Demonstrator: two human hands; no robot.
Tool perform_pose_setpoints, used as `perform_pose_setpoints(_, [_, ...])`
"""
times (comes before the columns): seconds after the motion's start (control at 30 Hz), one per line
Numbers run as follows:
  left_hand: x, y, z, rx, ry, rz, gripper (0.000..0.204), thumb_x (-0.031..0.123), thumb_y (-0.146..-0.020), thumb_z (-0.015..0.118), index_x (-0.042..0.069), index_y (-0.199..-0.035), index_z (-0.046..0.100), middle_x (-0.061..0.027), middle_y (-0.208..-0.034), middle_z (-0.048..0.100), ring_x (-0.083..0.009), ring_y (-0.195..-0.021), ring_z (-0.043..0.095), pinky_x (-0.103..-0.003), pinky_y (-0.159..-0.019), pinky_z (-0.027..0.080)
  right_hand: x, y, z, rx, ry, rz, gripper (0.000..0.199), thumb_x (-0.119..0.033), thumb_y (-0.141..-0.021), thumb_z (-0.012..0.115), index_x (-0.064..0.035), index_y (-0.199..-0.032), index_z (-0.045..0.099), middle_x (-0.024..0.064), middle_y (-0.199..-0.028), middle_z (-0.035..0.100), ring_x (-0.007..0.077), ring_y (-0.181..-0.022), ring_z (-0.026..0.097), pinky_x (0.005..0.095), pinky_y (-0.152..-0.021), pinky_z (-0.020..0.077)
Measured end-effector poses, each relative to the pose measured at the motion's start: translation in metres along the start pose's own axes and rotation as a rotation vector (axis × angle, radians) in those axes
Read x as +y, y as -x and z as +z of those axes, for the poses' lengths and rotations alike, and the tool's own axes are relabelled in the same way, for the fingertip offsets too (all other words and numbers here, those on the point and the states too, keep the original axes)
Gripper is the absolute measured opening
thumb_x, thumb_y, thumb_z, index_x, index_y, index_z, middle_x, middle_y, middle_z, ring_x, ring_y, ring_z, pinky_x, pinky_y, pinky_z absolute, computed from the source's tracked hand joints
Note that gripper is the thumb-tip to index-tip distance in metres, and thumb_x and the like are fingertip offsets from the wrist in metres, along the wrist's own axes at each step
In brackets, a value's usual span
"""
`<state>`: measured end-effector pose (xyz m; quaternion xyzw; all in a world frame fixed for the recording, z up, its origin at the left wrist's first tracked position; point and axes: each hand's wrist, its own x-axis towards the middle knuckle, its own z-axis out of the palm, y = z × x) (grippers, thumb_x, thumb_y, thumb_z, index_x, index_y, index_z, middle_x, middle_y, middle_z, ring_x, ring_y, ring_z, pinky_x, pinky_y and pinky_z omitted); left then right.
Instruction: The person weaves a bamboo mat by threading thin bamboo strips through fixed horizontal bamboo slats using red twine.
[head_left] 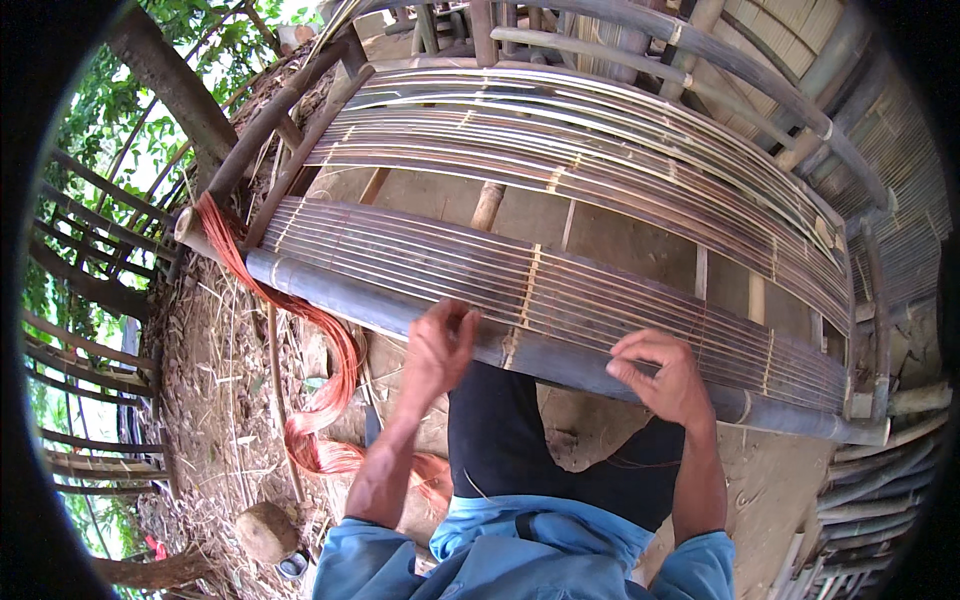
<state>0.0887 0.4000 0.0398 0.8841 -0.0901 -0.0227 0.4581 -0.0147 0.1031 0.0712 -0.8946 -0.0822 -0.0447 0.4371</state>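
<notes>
A low bamboo frame spans the view in front of me, its near edge a thick dark bamboo pole [570,368]. Behind the pole lies a panel of thin split slats [430,262], crossed by pale ties [530,285]. My left hand [438,350] is at the pole left of the middle, fingers curled in; whatever they may hold is too small to make out. Farther right, my right hand [665,380] hovers by the pole, fingers bent and thumb apart from them, with nothing visible between. A bundle of orange-red strands [335,345] hangs over the pole's left end.
A second slat panel [600,165] lies beyond a gap in the frame. A wooden block [266,532] sits on the littered ground at lower left. Stacked bamboo poles [875,500] are at the right, and a bamboo railing [95,370] runs along the left.
</notes>
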Motion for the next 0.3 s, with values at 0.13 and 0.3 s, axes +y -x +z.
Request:
perform_pose_setpoints(0.13, [-0.054, -0.013, -0.090, -0.183, 0.371, 0.019, 0.022, 0.023, -0.094, 0.069, 0.002, -0.100, 0.073, -0.0129, -0.086, 0.073, -0.0177, -0.069, 0.067, -0.032, -0.065, 0.053, 0.020, -0.024, -0.010, 0.099, -0.053, 0.049, 0.013, -0.012, -0.087, 0.078, 0.0014, -0.089, 0.075, 0.0128, -0.093, 0.073, 0.0224, -0.087, 0.070, 0.0336, -0.079, 0.0541])
perform_pose_setpoints(0.3, [-0.054, -0.068, -0.233, -0.005, 0.756, 0.151, 0.051, 0.036, -0.093, 0.067, 0.003, -0.131, 0.059, -0.0205, -0.118, 0.069, -0.0282, -0.114, 0.065, -0.048, -0.107, 0.044, 0.043, -0.070, -0.016, 0.118, -0.058, 0.345, 0.028, -0.027, -0.092, 0.075, 0.0010, -0.095, 0.075, 0.0132, -0.097, 0.074, 0.0222, -0.090, 0.070, 0.0355, -0.082, 0.0550])
